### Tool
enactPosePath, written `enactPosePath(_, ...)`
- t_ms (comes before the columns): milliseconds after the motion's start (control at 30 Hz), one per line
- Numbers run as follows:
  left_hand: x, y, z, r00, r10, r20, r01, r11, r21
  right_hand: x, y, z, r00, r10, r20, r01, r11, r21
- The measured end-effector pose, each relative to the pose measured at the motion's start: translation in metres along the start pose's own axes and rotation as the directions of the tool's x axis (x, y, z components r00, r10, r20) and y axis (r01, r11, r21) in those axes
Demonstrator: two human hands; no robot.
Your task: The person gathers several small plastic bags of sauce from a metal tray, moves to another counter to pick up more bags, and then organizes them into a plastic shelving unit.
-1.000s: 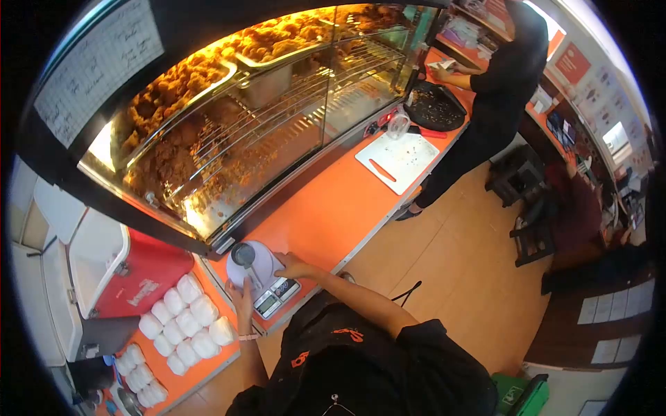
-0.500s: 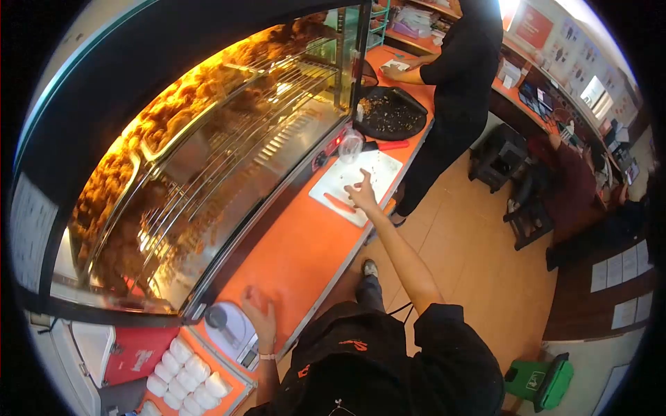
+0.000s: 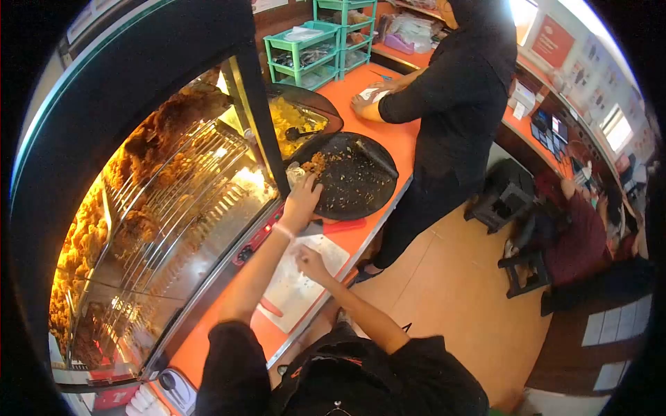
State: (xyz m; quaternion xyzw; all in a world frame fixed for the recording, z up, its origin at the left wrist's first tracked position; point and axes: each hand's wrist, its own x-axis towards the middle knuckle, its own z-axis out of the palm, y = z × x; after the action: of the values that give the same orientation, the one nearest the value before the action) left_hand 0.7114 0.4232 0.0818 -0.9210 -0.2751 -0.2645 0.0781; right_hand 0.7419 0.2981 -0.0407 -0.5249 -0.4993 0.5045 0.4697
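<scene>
My left hand (image 3: 303,201) reaches over the counter to the near left edge of a round black tray (image 3: 354,184) with crumbs. Its fingers are closed round a clear cup (image 3: 295,172), partly hidden by the hand. Small brown fried bits (image 3: 315,163) lie beside it on the tray. My right hand (image 3: 312,265) hovers over a white cutting board (image 3: 305,288), its fingers curled in and nothing visible in them. A red handle (image 3: 345,226) sits between board and tray, and a red strip-like item (image 3: 271,307) is on the board's left edge.
A lit glass cabinet (image 3: 187,229) of fried food borders the counter's left. Behind the tray are a pan of yellow food (image 3: 288,125) and green racks (image 3: 302,52). Another person (image 3: 451,111) in black works at the counter's far end. Black stools (image 3: 506,194) stand right.
The view has shifted toward the tray. My left hand has moved from beside the scale to the tray and taken hold of the clear cup. My right hand's fingers have curled in.
</scene>
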Motion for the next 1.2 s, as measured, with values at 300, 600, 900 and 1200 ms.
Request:
enactPosePath(300, 0.05, -0.026, 0.04, 0.914, -0.283, 0.292, 0.265, 0.959, 0.102, -0.042, -0.006, -0.125, 0.929, 0.256, -0.266, -0.075, 0.836, 0.543)
enactPosePath(600, -0.006, 0.09, -0.03, 0.99, -0.144, -0.012, 0.117, 0.848, -0.517, 0.012, -0.084, -0.124, 0.897, 0.016, -0.442, 0.296, 0.721, 0.627)
enactPosePath(900, 0.02, -0.003, -0.112, 0.652, -0.412, -0.636, 0.606, 0.788, 0.112, 0.015, -0.111, -0.127, 0.839, -0.204, -0.505, 0.423, 0.827, 0.369)
enactPosePath(1200, 0.015, -0.028, -0.095, 0.676, -0.423, -0.603, 0.669, 0.695, 0.262, 0.015, -0.123, -0.122, 0.832, -0.144, -0.535, 0.414, 0.803, 0.428)
